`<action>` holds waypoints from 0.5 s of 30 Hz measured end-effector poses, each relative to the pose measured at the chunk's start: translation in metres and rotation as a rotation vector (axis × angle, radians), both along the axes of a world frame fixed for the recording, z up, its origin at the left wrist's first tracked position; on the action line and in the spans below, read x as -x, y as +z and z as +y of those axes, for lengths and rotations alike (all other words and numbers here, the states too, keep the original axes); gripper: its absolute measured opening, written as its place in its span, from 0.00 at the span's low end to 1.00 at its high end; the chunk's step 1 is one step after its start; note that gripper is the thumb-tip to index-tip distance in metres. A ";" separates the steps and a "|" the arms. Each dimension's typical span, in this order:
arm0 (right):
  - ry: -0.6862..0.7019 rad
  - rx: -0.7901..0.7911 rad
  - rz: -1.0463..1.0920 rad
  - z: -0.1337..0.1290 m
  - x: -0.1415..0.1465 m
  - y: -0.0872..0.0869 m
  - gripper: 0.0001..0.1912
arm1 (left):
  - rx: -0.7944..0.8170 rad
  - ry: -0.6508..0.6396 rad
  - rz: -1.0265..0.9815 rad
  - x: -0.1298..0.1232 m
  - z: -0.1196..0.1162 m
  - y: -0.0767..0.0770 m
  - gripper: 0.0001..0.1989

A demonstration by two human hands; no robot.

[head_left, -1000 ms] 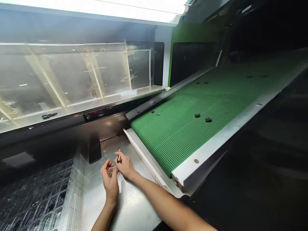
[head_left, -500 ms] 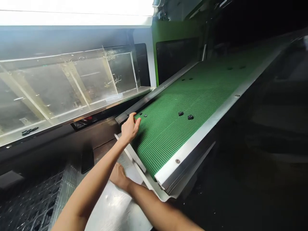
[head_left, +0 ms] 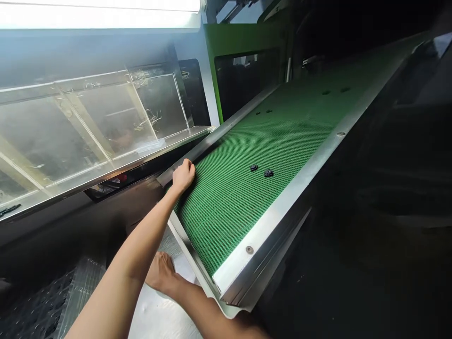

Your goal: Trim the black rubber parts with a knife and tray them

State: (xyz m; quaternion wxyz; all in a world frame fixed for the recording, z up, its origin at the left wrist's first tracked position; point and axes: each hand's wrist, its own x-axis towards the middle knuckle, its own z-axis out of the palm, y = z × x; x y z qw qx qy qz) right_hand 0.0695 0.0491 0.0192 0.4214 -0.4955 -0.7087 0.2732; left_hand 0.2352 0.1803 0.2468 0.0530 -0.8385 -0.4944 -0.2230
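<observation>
My left hand (head_left: 184,175) is closed at the near left corner of the green conveyor belt (head_left: 226,202), fingers curled down against its surface. Two small black parts that lay by these fingertips a moment before no longer show; the fingers hide what they hold. My right hand (head_left: 161,273) is lower, over a shiny metal surface (head_left: 158,310) and partly behind my left forearm. Its back faces me and its fingers are mostly hidden. Mid-belt lie two round black parts, one (head_left: 254,167) left of the other (head_left: 269,173).
Metal side rails (head_left: 282,207) edge the belt, and more black parts (head_left: 263,112) lie farther up it. A clear-panelled shelf (head_left: 106,127) runs along the left. Stacked clear trays (head_left: 79,292) and a black grid (head_left: 38,306) stand at the lower left.
My left hand has closed, and the two small black parts by its fingertips are gone from the belt. The view has shifted slightly right. My right hand stays low beside the belt.
</observation>
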 end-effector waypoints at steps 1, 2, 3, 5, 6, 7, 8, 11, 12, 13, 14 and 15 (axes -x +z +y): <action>-0.023 0.008 0.009 0.000 0.000 0.000 0.16 | 0.001 0.024 -0.012 0.003 0.005 0.003 0.18; -0.043 0.013 0.017 -0.001 -0.001 0.001 0.17 | 0.003 0.043 -0.020 0.006 0.010 0.005 0.18; -0.055 0.013 0.023 -0.001 -0.001 0.001 0.19 | 0.008 0.055 -0.025 0.006 0.014 0.006 0.18; -0.059 0.006 0.029 -0.002 -0.001 0.001 0.19 | 0.031 0.052 -0.022 0.003 0.019 0.007 0.17; -0.059 0.003 0.031 -0.002 -0.001 0.001 0.18 | 0.048 0.040 -0.016 0.000 0.021 0.005 0.16; -0.060 0.002 0.033 -0.002 -0.001 0.001 0.17 | 0.068 0.023 -0.009 -0.003 0.022 0.004 0.16; -0.062 0.002 0.035 -0.002 0.000 0.001 0.15 | 0.089 0.006 -0.006 -0.007 0.023 0.002 0.16; -0.072 0.003 0.040 -0.002 0.001 0.000 0.12 | 0.148 -0.032 -0.037 -0.013 0.023 -0.003 0.17; -0.071 0.002 0.042 -0.002 0.002 0.000 0.11 | 0.167 -0.039 -0.065 -0.014 0.024 -0.004 0.15; -0.067 0.000 0.045 -0.001 0.002 -0.001 0.11 | 0.187 -0.045 -0.101 -0.013 0.025 -0.004 0.14; -0.062 -0.003 0.050 -0.001 0.003 -0.001 0.11 | 0.209 -0.051 -0.145 -0.013 0.025 -0.003 0.11; -0.056 -0.007 0.057 -0.001 0.003 -0.002 0.12 | 0.234 -0.058 -0.197 -0.011 0.026 -0.002 0.09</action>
